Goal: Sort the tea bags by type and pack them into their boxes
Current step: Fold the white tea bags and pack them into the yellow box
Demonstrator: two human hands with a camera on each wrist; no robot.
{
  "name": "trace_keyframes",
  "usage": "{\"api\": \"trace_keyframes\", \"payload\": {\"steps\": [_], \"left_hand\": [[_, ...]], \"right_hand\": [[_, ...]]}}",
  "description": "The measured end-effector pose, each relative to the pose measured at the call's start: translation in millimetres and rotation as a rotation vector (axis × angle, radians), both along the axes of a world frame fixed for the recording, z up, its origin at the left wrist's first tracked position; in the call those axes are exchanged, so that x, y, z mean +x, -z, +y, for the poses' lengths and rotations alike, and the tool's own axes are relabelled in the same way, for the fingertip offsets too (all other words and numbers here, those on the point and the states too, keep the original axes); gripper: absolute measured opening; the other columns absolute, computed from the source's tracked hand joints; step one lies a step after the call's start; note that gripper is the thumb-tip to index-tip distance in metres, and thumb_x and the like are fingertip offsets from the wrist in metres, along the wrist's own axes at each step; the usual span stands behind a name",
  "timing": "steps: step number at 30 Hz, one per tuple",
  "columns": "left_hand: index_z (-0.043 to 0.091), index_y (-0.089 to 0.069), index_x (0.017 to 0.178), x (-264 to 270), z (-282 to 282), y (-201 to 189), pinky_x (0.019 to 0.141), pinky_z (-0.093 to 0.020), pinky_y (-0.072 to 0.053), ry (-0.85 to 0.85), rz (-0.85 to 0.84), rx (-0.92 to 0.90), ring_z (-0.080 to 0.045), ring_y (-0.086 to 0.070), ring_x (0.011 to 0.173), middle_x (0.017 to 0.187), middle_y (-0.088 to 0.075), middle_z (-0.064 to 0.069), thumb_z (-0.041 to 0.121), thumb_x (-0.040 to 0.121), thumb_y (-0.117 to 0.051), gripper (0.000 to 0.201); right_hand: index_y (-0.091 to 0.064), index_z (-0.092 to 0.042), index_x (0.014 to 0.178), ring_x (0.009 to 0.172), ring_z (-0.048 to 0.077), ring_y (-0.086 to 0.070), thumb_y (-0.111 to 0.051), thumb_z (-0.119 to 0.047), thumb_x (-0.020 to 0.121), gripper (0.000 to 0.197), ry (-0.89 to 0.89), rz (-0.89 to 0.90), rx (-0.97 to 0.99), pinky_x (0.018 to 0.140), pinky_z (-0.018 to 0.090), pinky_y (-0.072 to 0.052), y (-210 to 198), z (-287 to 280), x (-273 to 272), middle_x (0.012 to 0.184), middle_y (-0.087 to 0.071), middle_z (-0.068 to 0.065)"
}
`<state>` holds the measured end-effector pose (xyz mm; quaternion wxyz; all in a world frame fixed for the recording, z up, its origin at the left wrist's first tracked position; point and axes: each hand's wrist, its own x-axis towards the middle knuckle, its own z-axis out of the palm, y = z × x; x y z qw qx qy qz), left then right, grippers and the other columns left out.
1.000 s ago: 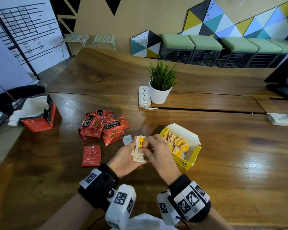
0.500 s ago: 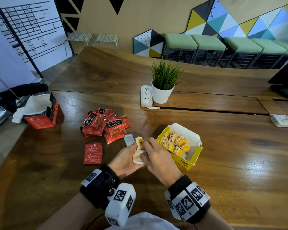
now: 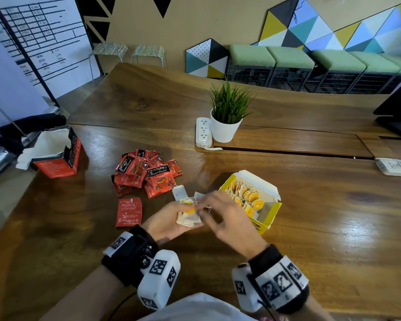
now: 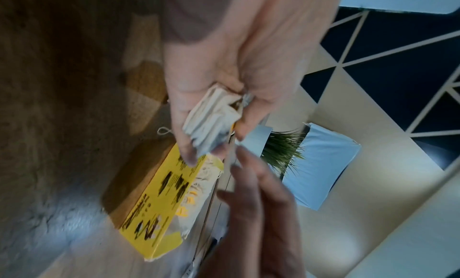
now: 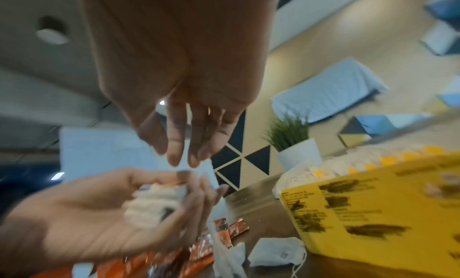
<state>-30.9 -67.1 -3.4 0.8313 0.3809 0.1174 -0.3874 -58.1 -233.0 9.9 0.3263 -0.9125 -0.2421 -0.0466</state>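
My left hand (image 3: pixel 171 220) grips a small stack of white tea bags with yellow tags (image 3: pixel 188 218), also seen in the left wrist view (image 4: pixel 211 124) and the right wrist view (image 5: pixel 154 203). My right hand (image 3: pixel 218 212) hovers just right of the stack, blurred, its fingers (image 5: pixel 179 144) straight and holding nothing. The open yellow box (image 3: pixel 270 218) stands to the right, filled with rows of yellow-tagged bags. A pile of red sachets (image 3: pixel 146 174) lies to the left, with one red sachet (image 3: pixel 129 212) apart in front. The open red box (image 3: pixel 58 163) stands at far left.
A loose white tea bag (image 3: pixel 180 193) lies on the wooden table between the red pile and my hands. Behind are a potted plant (image 3: pixel 227 121) and a white power strip (image 3: pixel 203 132). A monitor base stands at far right.
My right hand has let go of the top of the stack and its fingers have straightened. The stack now lies flatter in my left hand.
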Motion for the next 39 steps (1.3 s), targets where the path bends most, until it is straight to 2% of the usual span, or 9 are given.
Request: {"api": "trace_keyframes", "payload": {"steps": [4, 7, 13, 18, 24, 26, 28, 33, 39], "left_hand": [[0.006, -0.062, 0.103, 4.3, 14.9, -11.1, 0.068, -0.031, -0.056, 0.28, -0.103, 0.152, -0.012, -0.059, 0.068, 0.084, -0.062, -0.005, 0.002, 0.082, -0.056, 0.022], [0.007, -0.06, 0.099, 6.3, 20.4, -20.2, 0.057, -0.025, -0.051, 0.46, -0.169, 0.232, -0.01, -0.055, 0.06, 0.081, -0.062, -0.006, -0.001, 0.085, -0.051, 0.018], [0.004, -0.055, 0.104, 6.8, 38.0, -18.7, 0.046, -0.018, -0.044, 0.656, -0.173, 0.272, -0.005, -0.051, 0.052, 0.08, -0.06, -0.005, 0.009, 0.082, -0.052, 0.022], [0.003, -0.057, 0.105, 7.4, 50.0, -13.4, 0.044, -0.016, -0.043, 0.736, -0.22, 0.314, -0.004, -0.05, 0.051, 0.078, -0.059, -0.003, 0.014, 0.085, -0.053, 0.024], [0.004, -0.058, 0.106, 7.1, 56.3, -4.9, 0.048, -0.018, -0.047, 0.682, -0.205, 0.387, -0.005, -0.052, 0.054, 0.076, -0.055, -0.001, 0.027, 0.08, -0.067, 0.035], [0.005, -0.057, 0.106, 4.1, 55.9, 1.6, 0.05, -0.019, -0.048, 0.619, -0.191, 0.375, -0.006, -0.052, 0.057, 0.077, -0.055, -0.001, 0.046, 0.068, -0.076, 0.06], [0.006, -0.056, 0.106, 0.8, 51.3, 6.9, 0.053, -0.022, -0.049, 0.518, -0.147, 0.361, -0.009, -0.053, 0.063, 0.078, -0.056, -0.001, 0.056, 0.068, -0.07, 0.064], [0.008, -0.056, 0.103, -4.3, 33.7, 15.5, 0.067, -0.029, -0.054, 0.2, 0.022, 0.205, -0.016, -0.056, 0.073, 0.08, -0.057, -0.006, 0.039, 0.082, -0.049, 0.037], [0.011, -0.056, 0.103, -1.8, 14.5, 22.5, 0.062, -0.024, -0.052, -0.027, 0.068, 0.008, -0.012, -0.058, 0.065, 0.078, -0.059, -0.005, 0.033, 0.086, -0.047, 0.029]], "right_hand": [[-0.045, -0.027, 0.128, 0.117, 0.002, -0.04, -0.061, -0.005, 0.082, 0.053, -0.005, 0.259, 0.193, 0.099, 0.013, -0.034, -6.6, -17.6, 14.4, 0.124, -0.049, -0.003], [-0.033, -0.031, 0.137, 0.132, 0.007, -0.03, -0.059, 0.001, 0.08, 0.071, -0.178, 0.46, 0.154, 0.111, 0.022, -0.024, 2.9, -10.3, 18.0, 0.139, -0.04, -0.003], [-0.04, -0.014, 0.134, 0.111, 0.009, -0.055, -0.059, -0.004, 0.087, 0.051, -0.301, 0.851, 0.425, 0.102, 0.028, -0.04, 17.2, -0.1, 10.1, 0.116, -0.059, 0.007], [-0.055, -0.025, 0.117, 0.104, 0.014, -0.061, -0.066, -0.012, 0.084, 0.037, -0.208, 0.872, 0.458, 0.098, 0.035, -0.044, 26.1, -6.7, 7.2, 0.102, -0.066, 0.002], [-0.062, -0.027, 0.103, 0.102, 0.018, -0.061, -0.067, -0.004, 0.081, 0.032, 0.012, 0.804, 0.551, 0.097, 0.042, -0.047, 28.0, -21.4, 10.9, 0.095, -0.067, -0.003], [-0.064, -0.023, 0.099, 0.098, 0.019, -0.062, -0.066, -0.003, 0.081, 0.027, 0.052, 0.807, 0.602, 0.089, 0.037, -0.052, 26.8, -21.1, 11.0, 0.097, -0.066, 0.002], [-0.064, -0.014, 0.095, 0.09, 0.017, -0.065, -0.062, 0.002, 0.083, 0.02, 0.136, 0.89, 0.759, 0.075, 0.028, -0.057, 26.6, -17.9, 10.3, 0.103, -0.063, 0.008], [-0.065, 0.001, 0.096, 0.091, 0.02, -0.068, -0.052, 0.008, 0.087, 0.017, 0.223, 1.064, 1.117, 0.071, 0.021, -0.058, 14.2, -2.5, 10.0, 0.109, -0.065, 0.019], [-0.066, -0.001, 0.1, 0.101, 0.024, -0.063, -0.058, 0.009, 0.083, 0.021, 0.215, 0.886, 1.025, 0.085, 0.025, -0.055, 10.4, 17.4, 9.5, 0.109, -0.065, 0.016]]}}
